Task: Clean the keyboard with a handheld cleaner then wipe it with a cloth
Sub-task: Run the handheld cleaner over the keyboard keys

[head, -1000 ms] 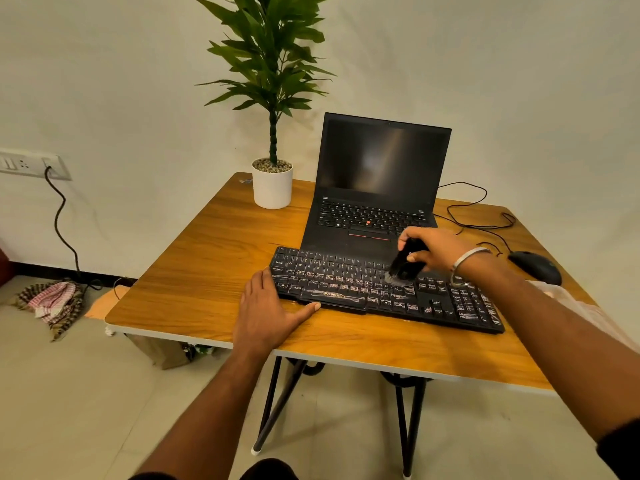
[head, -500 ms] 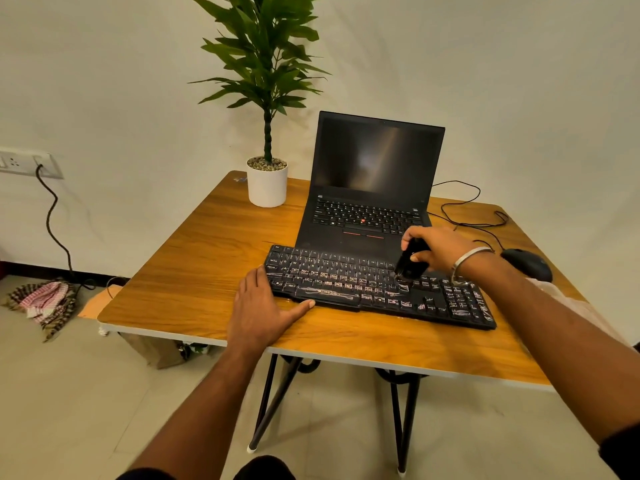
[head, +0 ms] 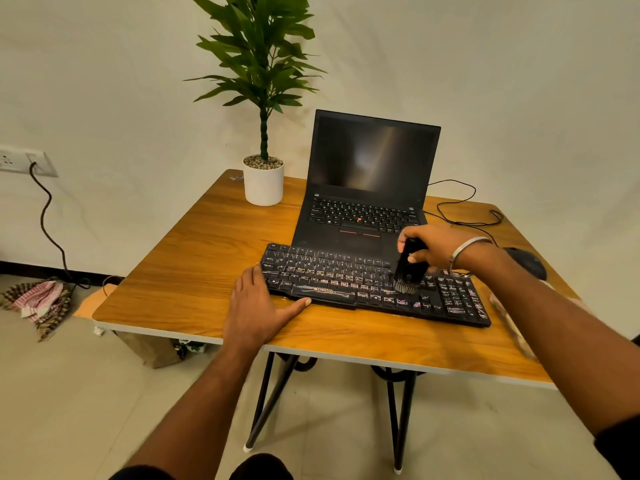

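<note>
A: Head view – what's on the surface (head: 194, 271)?
B: A black keyboard (head: 346, 282) lies near the front edge, w/ its back edge up on the front of an open laptop (head: 367, 188).

A: And the right hand (head: 433, 247)?
B: Its fingers are curled tight round a small black cleaner (head: 408, 268). The brush end points down & touches the keys on the right half of the keyboard.

A: The left hand (head: 256, 310)?
B: Flat on the surface by the front edge, fingers straight. It holds nothing. The fingertips touch the keyboard's left end, & the thumb lies along its front side.

A: Where's the cloth?
B: A pale cloth (head: 509, 317) lies by the right edge, partly hidden by the right arm.

A: Other stuff?
B: A plant in a white pot (head: 264, 183) at the back left corner. A black mouse (head: 530, 263) near the right edge, w/ a thin wire (head: 450, 209) looping behind the laptop.
</note>
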